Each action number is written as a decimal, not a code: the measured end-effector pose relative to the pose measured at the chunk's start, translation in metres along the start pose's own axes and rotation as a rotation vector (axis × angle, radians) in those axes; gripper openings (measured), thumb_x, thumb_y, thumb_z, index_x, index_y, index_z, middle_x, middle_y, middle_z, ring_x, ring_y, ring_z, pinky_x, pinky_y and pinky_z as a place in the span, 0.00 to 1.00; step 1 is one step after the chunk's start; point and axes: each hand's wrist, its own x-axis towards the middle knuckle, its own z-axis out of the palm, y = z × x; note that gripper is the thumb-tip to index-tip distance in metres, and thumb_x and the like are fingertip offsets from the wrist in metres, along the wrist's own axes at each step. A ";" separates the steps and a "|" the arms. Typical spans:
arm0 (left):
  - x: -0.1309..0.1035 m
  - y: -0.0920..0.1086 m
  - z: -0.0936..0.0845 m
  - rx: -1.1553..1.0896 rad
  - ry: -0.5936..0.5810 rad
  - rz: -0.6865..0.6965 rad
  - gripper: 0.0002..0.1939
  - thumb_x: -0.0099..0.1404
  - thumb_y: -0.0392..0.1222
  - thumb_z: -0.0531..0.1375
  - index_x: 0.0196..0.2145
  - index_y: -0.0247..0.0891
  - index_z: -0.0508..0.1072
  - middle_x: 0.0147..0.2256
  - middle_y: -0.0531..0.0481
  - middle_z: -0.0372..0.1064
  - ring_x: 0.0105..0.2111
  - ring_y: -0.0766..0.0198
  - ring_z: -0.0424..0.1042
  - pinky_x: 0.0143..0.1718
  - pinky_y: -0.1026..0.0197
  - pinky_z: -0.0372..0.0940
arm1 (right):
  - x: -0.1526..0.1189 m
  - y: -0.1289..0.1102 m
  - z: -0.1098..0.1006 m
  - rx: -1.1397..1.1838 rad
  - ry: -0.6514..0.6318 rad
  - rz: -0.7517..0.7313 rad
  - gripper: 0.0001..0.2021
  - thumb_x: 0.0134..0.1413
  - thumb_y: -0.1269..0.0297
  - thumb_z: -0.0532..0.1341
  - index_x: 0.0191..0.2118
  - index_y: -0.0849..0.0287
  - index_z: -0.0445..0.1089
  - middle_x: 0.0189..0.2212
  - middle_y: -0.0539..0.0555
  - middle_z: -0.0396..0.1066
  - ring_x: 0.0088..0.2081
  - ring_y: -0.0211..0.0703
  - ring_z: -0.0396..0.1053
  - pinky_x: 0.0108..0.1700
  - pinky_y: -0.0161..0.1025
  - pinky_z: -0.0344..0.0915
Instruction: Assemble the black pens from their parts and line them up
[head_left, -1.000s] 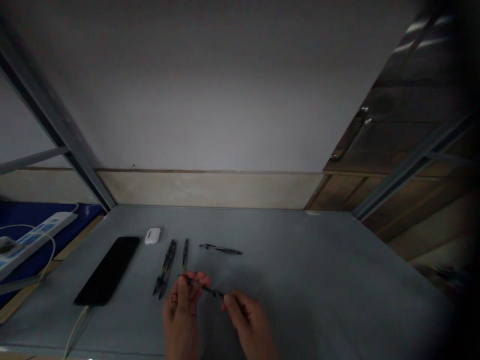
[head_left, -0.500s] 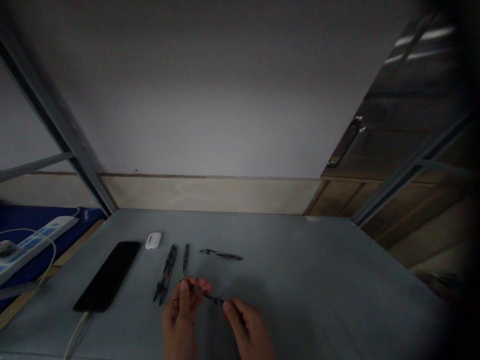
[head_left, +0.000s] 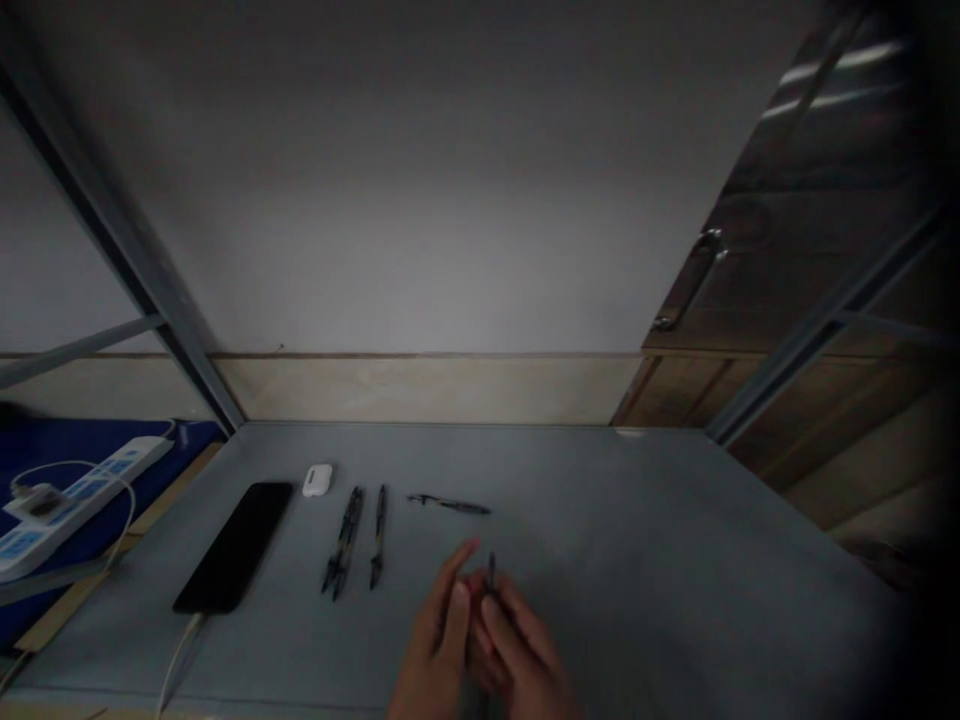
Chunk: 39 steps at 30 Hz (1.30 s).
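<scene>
My right hand (head_left: 525, 645) is closed around a dark pen (head_left: 492, 568), which stands roughly upright with one end showing above the thumb. Beside it and touching it, my left hand (head_left: 439, 635) has its index finger stretched up and apart from the thumb. The lower fingers of both hands overlap, hiding most of the held pen. Ahead of the hands, a single dark pen (head_left: 450, 504) lies crosswise on the grey tabletop (head_left: 637, 570). Left of my hands lie another pen (head_left: 378, 535) and a close pair of pens (head_left: 343, 545), all pointing away from me.
A black phone (head_left: 234, 548) with a white cable (head_left: 178, 660) lies on the left. Behind it is a white earbud case (head_left: 318, 479). A power strip (head_left: 90, 500) rests on a blue surface past the left edge. Metal posts (head_left: 199, 375) rise at the table's back corners.
Both hands have moved right and come together. The held pen has turned from slanting between the hands to nearly upright. The view has shifted slightly.
</scene>
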 end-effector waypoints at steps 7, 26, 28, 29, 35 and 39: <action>-0.006 0.001 0.004 0.107 -0.215 0.074 0.16 0.64 0.49 0.57 0.44 0.36 0.73 0.30 0.49 0.71 0.29 0.63 0.69 0.30 0.64 0.63 | 0.001 -0.024 0.010 0.390 -0.190 -0.050 0.16 0.52 0.47 0.62 0.33 0.57 0.71 0.21 0.45 0.52 0.23 0.34 0.52 0.27 0.34 0.61; -0.003 -0.010 0.012 0.096 -0.056 0.055 0.19 0.68 0.54 0.51 0.46 0.37 0.65 0.20 0.55 0.63 0.20 0.66 0.62 0.23 0.64 0.57 | 0.008 -0.020 -0.003 0.616 -0.166 -0.138 0.18 0.59 0.51 0.56 0.24 0.58 0.62 0.20 0.44 0.50 0.23 0.36 0.52 0.29 0.37 0.59; -0.002 -0.010 0.010 0.148 -0.019 0.062 0.19 0.67 0.54 0.52 0.46 0.37 0.66 0.20 0.55 0.63 0.21 0.66 0.63 0.24 0.64 0.57 | 0.010 -0.020 -0.005 0.649 -0.145 -0.138 0.19 0.57 0.53 0.57 0.22 0.57 0.57 0.21 0.44 0.49 0.23 0.36 0.52 0.28 0.37 0.59; -0.001 -0.010 0.008 0.165 0.011 0.064 0.19 0.67 0.54 0.51 0.45 0.36 0.67 0.19 0.55 0.63 0.21 0.66 0.63 0.24 0.64 0.57 | 0.011 -0.020 -0.008 0.661 -0.128 -0.144 0.19 0.57 0.53 0.58 0.21 0.57 0.55 0.21 0.44 0.49 0.23 0.36 0.52 0.28 0.37 0.59; 0.009 -0.018 -0.008 -0.050 0.317 0.024 0.24 0.67 0.60 0.49 0.38 0.36 0.70 0.21 0.52 0.64 0.21 0.65 0.64 0.24 0.63 0.59 | 0.017 -0.026 -0.022 0.733 -0.053 -0.221 0.17 0.56 0.56 0.58 0.22 0.57 0.53 0.22 0.44 0.47 0.24 0.36 0.52 0.27 0.35 0.58; 0.010 -0.020 -0.010 -0.266 0.328 0.030 0.25 0.68 0.60 0.46 0.38 0.35 0.70 0.29 0.45 0.71 0.28 0.61 0.70 0.29 0.61 0.64 | 0.020 -0.024 -0.021 0.731 -0.064 -0.240 0.16 0.57 0.59 0.56 0.22 0.57 0.51 0.22 0.44 0.43 0.24 0.35 0.50 0.27 0.35 0.57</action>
